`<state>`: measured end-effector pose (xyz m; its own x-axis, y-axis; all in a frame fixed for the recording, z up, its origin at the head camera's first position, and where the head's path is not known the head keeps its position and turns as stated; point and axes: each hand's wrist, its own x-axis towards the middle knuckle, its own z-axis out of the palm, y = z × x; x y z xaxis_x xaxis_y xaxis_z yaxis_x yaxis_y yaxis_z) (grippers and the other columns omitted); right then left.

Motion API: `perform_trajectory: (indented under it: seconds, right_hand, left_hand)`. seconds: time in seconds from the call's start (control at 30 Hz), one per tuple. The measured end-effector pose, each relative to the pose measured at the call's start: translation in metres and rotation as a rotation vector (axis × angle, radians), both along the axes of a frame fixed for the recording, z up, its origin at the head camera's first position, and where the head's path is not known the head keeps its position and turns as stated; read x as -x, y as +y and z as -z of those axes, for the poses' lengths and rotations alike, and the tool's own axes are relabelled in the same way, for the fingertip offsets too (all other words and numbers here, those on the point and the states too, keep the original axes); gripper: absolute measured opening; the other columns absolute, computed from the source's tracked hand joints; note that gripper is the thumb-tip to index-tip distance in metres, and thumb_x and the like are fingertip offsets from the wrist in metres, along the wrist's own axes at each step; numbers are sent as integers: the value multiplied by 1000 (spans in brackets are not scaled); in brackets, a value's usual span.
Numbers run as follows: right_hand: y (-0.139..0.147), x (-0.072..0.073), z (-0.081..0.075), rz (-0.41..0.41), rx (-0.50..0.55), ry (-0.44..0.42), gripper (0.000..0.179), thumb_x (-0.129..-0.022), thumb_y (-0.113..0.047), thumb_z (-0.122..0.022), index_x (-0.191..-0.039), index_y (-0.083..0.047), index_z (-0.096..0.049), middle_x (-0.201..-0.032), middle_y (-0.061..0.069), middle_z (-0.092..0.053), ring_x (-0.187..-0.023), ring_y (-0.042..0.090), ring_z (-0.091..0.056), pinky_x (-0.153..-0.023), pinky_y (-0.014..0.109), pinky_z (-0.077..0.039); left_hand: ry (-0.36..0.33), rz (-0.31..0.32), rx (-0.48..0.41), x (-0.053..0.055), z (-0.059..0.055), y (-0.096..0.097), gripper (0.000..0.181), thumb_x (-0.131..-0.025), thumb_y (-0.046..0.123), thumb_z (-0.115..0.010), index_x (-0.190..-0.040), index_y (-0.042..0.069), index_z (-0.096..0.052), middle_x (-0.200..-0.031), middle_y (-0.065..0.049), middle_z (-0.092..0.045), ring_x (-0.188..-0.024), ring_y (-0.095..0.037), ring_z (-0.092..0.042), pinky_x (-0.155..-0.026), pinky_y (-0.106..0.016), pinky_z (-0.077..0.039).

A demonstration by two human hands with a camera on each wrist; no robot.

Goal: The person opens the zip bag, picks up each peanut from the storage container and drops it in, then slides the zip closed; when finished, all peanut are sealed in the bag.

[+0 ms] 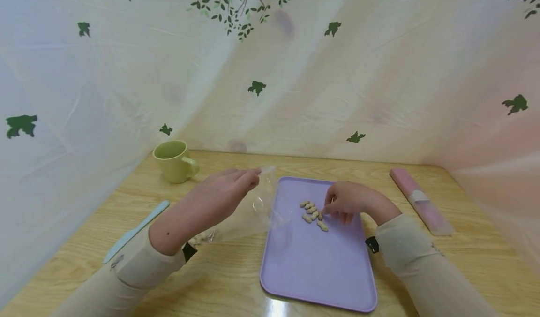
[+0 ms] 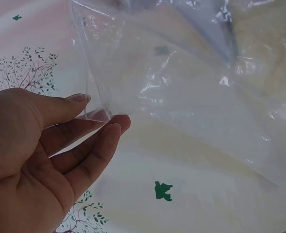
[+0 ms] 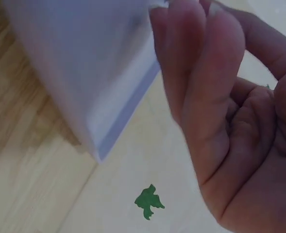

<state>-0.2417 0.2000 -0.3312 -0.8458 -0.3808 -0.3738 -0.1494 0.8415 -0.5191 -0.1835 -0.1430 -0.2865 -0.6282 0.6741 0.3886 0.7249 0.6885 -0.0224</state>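
My left hand (image 1: 211,202) pinches the edge of a clear plastic bag (image 2: 181,92) between thumb and fingers, holding it up beside the tray. The bag hangs over the tray's left edge, and several pale peanuts (image 1: 197,239) show low in it, partly hidden behind my left wrist. On the lilac tray (image 1: 314,275) lies a small cluster of unshelled peanuts (image 1: 311,209). My right hand (image 1: 352,200) reaches down over the tray from the right, thumb and fingertips pinched together at a peanut on the cluster's right side. In the right wrist view its fingertips reach the top edge.
A green mug (image 1: 170,162) stands at the back left. In front of it lies a light blue spatula-like tool (image 1: 137,231), close to my left forearm. To the right of the tray is a long pink packet (image 1: 419,200) with a white band. A leaf-printed curtain (image 1: 295,96) encloses the wooden table.
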Motion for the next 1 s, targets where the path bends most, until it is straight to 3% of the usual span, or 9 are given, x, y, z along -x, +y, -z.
perform_trajectory:
  seconds: [0.37, 0.6, 1.0]
  right_hand:
    - [-9, 0, 4, -42, -2, 16, 13, -100, -20, -73, -97, -7, -71, -75, 7, -69, -55, 14, -64, -55, 30, -60]
    - [-13, -1, 6, -38, 15, 10, 13, -97, -17, -78, -93, -9, -68, -75, 6, -71, -57, 14, -65, -55, 29, -60]
    - [-11, -2, 3, -34, 32, -9, 15, -97, -19, -77, -95, -9, -66, -82, 5, -71, -63, 16, -68, -60, 30, -61]
  left_hand:
    - [33, 12, -4, 1, 1, -1, 37, -110, 17, -60, -144, 2, -60, -135, -12, -75, -122, -30, -74, -103, -45, -64]
    - [82, 19, -13, 2, 3, -2, 34, -110, 15, -60, -142, 3, -61, -125, -12, -78, -115, -28, -76, -98, -43, -65]
    - [70, 21, -8, 1, 2, -2, 33, -110, 14, -59, -141, 3, -60, -122, -8, -78, -112, -28, -76, -97, -43, -65]
